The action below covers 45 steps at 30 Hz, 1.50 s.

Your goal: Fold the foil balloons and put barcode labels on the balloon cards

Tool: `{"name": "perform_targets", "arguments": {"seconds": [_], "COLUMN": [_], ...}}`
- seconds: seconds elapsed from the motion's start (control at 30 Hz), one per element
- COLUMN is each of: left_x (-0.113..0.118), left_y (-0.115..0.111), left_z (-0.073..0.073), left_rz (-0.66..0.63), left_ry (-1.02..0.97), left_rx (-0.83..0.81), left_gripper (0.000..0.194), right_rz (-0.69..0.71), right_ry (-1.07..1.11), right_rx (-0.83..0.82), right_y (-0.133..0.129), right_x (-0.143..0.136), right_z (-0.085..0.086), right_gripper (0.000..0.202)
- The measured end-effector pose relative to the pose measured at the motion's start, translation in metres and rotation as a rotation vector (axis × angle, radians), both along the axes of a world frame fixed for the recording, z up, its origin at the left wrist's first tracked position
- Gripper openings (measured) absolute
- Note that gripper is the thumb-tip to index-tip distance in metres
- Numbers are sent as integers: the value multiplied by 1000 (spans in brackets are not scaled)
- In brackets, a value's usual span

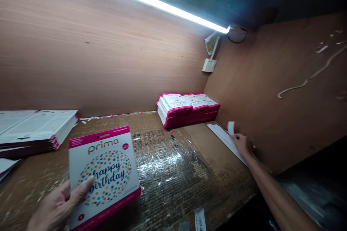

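My left hand grips a flat white balloon packet with pink edges, printed "prima" and "happy birthday" over coloured dots. Its thumb lies across the front and the packet is tilted toward me. Far to the right, my right hand pinches a small white paper strip, held up by its lower end. Beneath that hand lie long white strips along the side panel. The fingers behind the packet are hidden.
Stacked pink-and-white packets stand in the back corner. More packets lie at the left, printed backs up. A tape-covered cardboard surface lies between. Barcode labels stick to the front edge. A light tube hangs above.
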<state>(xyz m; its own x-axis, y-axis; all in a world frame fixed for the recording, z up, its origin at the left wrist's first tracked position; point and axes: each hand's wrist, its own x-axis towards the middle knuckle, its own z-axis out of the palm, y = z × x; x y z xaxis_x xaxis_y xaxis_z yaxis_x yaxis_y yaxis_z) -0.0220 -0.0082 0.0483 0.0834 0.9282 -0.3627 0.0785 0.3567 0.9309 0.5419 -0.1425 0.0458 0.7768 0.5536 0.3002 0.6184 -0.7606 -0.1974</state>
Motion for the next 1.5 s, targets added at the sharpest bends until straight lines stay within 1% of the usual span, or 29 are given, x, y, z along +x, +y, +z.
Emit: {"name": "perform_targets", "arguments": {"seconds": [0.03, 0.07, 0.1, 0.13, 0.17, 0.2, 0.23, 0.27, 0.3, 0.33, 0.4, 0.47, 0.53, 0.6, 0.67, 0.83, 1.0, 1.07, 1.1, 1.17, 1.27, 1.33, 1.4, 1.43, 1.5], "left_x": [0, 1, 3, 5, 7, 10, 12, 13, 14, 13, 9, 1, -8, -15, -21, -24, -22, -23, -24, -25, -25, -23, -21, -20, -19], "left_y": [-3, -5, -7, -8, -9, -10, -11, -12, -14, -15, -17, -19, -20, -21, -21, -18, -18, -19, -19, -20, -22, -22, -21, -20, -18], "left_z": [6, 12, 17, 20, 23, 25, 25, 26, 26, 26, 26, 26, 26, 25, 24, 22, 22, 22, 22, 23, 22, 20, 17, 15, 11], "left_rz": [-55, -122, -167, -189, -209, -225, -245, -263, -278, -290, -297, -284, -267, -261, -265, -284, -214, -177, -158, -122, -103, -98, -92, -90, -90], "left_ry": [-63, -124, -160, -202, -239, -276, -306, -329, -348, -362, -386, -397, -396, -387, -385, -406, -358, -350, -348, -344, -345, -343, -325, -312, -287], "left_rx": [-32, -59, -55, -27, -7, 10, 22, 31, 41, 52, 75, 87, 84, 76, 74, 92, 97, 100, 99, 91, 85, 97, 120, 134, 170], "left_gripper": [54, 53, 53, 54, 55, 55, 54, 53, 52, 50, 48, 46, 47, 49, 49, 46, 45, 46, 48, 50, 53, 53, 53, 51, 47], "right_rz": [24, 87, 195, 333, 580, 823, 997, 1139, 1267, 1365, 1475, 1471, 1431, 1429, 1457, 1484, 1456, 1404, 1372, 1306, 1175, 1073, 1027, 1040, 1118], "right_ry": [-23, -34, -14, 25, 156, 340, 507, 665, 777, 833, 842, 740, 611, 506, 444, 384, 385, 331, 288, 165, -52, -119, -52, 29, 227], "right_rx": [48, 108, 170, 218, 321, 341, 319, 225, 132, 50, -104, -209, -276, -306, -333, -394, -363, -295, -232, -45, 287, 411, 429, 423, 440], "right_y": [5, 12, 20, 30, 40, 50, 59, 68, 75, 83, 97, 108, 117, 123, 126, 131, 129, 123, 119, 110, 98, 93, 89, 88, 85], "right_x": [-12, -29, -51, -77, -108, -141, -175, -208, -239, -266, -307, -332, -345, -352, -358, -371, -373, -370, -367, -361, -352, -347, -344, -343, -342], "right_z": [9, 20, 33, 46, 59, 72, 83, 92, 98, 100, 96, 87, 80, 79, 81, 88, 84, 80, 77, 69, 52, 41, 34, 32, 30], "right_gripper": [29, 31, 32, 31, 30, 29, 29, 30, 30, 30, 30, 32, 34, 34, 34, 34, 33, 30, 27, 21, 37, 46, 48, 48, 44]}}
